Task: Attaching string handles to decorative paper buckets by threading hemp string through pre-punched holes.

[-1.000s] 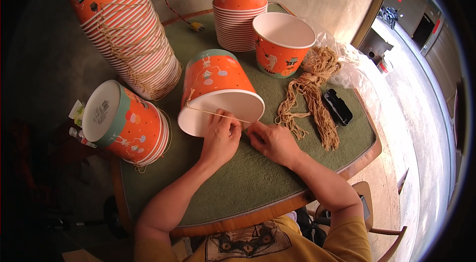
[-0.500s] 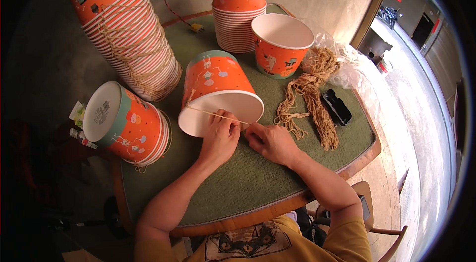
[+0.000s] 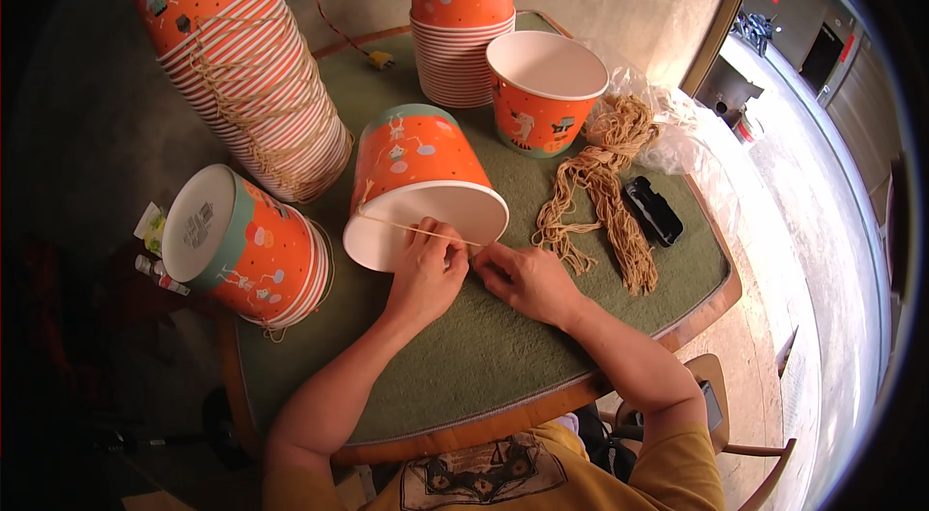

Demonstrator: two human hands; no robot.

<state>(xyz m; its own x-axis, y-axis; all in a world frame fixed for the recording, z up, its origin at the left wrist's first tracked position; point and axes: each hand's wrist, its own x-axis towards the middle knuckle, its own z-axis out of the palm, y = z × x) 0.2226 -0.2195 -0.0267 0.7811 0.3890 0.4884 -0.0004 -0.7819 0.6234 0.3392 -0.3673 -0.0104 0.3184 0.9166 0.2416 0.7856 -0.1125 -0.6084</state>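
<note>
Threading a length of tan cord across the mouth of the tipped bucket looks to be the step in hand: the orange paper bucket lies on its side near the middle of the green surface, its white open rim turned toward the person, and the cord runs taut across that rim from its left edge to the hands. The left hand rests against the lower right of the rim, its grip pinched closed on the cord; the right hand sits just right of the bucket, touching the left, fingers curled shut on what seems to be the cord's free end, though the end itself is hidden. Right of the bucket lies a bundle of cords; behind it stands an upright bucket; left of it lies a short nested stack. By my judgement the next move calls for keeping tension while both pinches work the end through or into a knot at the rim.
</note>
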